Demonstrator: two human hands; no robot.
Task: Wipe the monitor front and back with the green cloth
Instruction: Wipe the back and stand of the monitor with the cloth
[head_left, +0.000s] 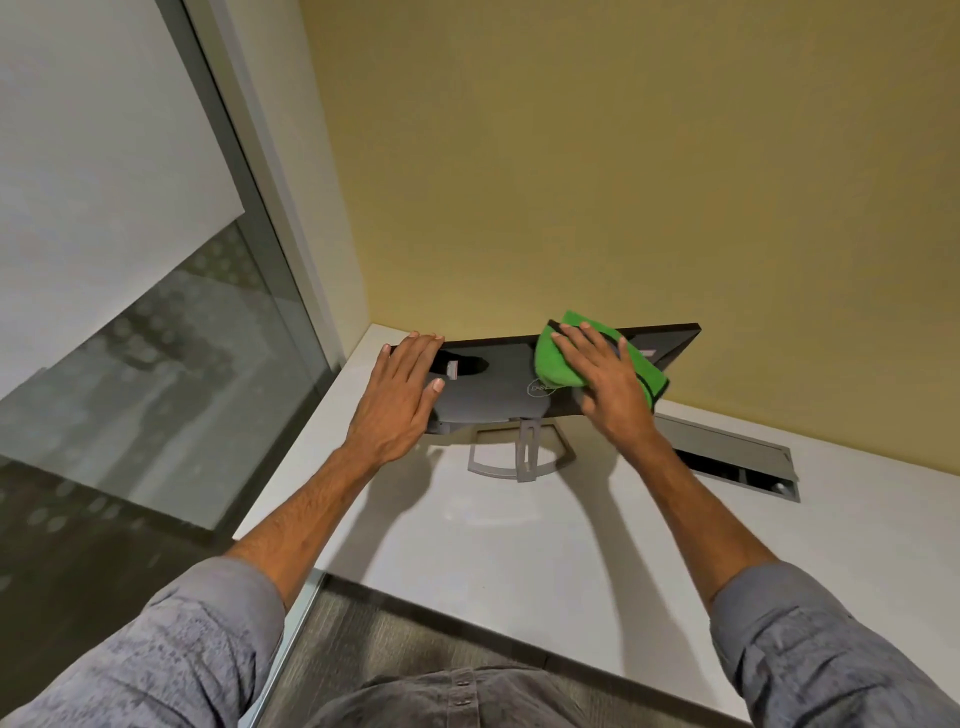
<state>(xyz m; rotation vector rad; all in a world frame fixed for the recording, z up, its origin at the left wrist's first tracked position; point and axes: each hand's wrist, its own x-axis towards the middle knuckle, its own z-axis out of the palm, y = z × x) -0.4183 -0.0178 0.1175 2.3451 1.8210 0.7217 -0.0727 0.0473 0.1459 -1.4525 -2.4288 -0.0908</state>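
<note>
The dark monitor (498, 384) stands on its grey stand (522, 460) at the far side of the white desk, its logo-marked back turned toward me. My right hand (605, 382) lies flat on the green cloth (558, 358) and presses it against the right half of that back panel. My left hand (402, 395) rests flat on the monitor's left end, fingers straight up to the top edge and thumb stretched across the panel. The screen side is hidden from me.
The white desk (519, 545) fills the middle, against a yellow wall (623, 182). A grey cable hatch (737, 457) lies open in the desk to the right of the monitor. A glass partition (156, 338) runs along the left.
</note>
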